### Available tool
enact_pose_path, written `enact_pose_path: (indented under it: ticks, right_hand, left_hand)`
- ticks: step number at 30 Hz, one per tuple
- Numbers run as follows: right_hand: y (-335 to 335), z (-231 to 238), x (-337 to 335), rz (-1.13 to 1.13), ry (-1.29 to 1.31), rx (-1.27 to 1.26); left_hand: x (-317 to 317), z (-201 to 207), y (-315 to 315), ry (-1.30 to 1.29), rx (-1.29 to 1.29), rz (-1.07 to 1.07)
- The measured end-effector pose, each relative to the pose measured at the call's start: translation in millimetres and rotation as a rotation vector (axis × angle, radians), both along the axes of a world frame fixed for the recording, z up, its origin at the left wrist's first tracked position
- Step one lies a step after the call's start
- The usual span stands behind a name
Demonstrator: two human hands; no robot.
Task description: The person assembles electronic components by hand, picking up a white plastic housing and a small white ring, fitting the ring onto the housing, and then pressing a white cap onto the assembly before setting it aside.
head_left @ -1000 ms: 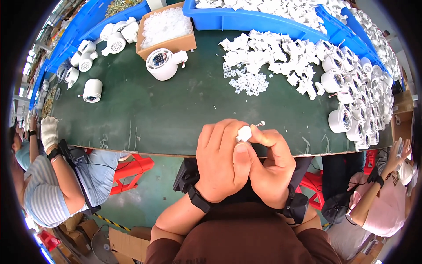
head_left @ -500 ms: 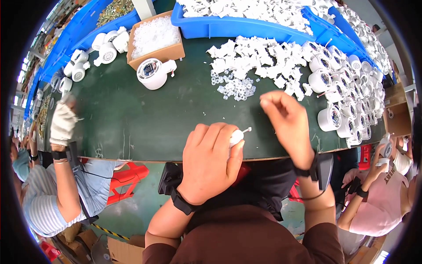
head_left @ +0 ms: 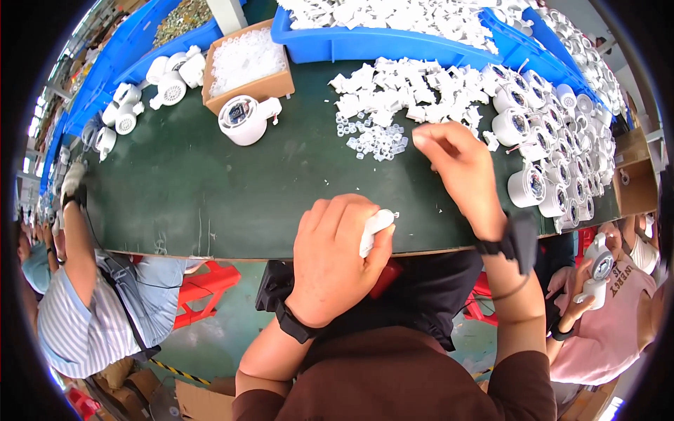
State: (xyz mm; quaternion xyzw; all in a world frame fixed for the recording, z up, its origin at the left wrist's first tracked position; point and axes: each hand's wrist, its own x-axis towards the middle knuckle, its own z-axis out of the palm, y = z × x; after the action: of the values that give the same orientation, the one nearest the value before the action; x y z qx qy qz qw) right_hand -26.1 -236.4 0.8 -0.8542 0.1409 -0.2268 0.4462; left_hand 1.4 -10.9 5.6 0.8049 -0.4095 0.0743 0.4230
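My left hand [head_left: 335,259] is closed around a white plastic part [head_left: 375,228], above the near edge of the table. A smooth, rounded end sticks out between thumb and fingers, with a small stub at its tip; my palm hides the rest. Farther right, my right hand [head_left: 460,175] hovers with fingers curled and the thumb close to the index finger. Anything pinched there is too small or hidden to make out. Just beyond it lie small clear plastic rings [head_left: 378,140] and a heap of white plastic clips [head_left: 414,88].
One white round housing [head_left: 242,121] with a circuit board stands by a cardboard box [head_left: 249,88] of translucent pieces. Rows of similar housings [head_left: 554,140] fill the right side. Blue bins [head_left: 393,43] line the back. Co-workers sit on both sides, one in a striped shirt [head_left: 70,316].
The white part has turned in my left hand, and more of its side shows. My right hand has shifted slightly away from me. The left co-worker's gloved hand has moved farther left.
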Motion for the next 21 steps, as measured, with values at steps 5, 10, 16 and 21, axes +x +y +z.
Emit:
enact_pose_path:
  ticks: [5, 10, 16, 21]
  right_hand:
    - [33, 22, -54, 0.327, 0.1, 0.371]
    - [45, 15, -54, 0.37, 0.041, 0.316]
    - [51, 16, -48, 0.359, 0.14, 0.811]
    - [56, 20, -43, 0.317, 0.214, 0.97]
  left_hand:
    - [3, 2, 1, -0.034, 0.004, -0.02]
    - [4, 4, 2, -0.026, 0.044, -0.023]
    - [6, -1, 0, -0.062, 0.022, -0.043]
    - [5, 0, -1, -0.046, 0.033, -0.05]
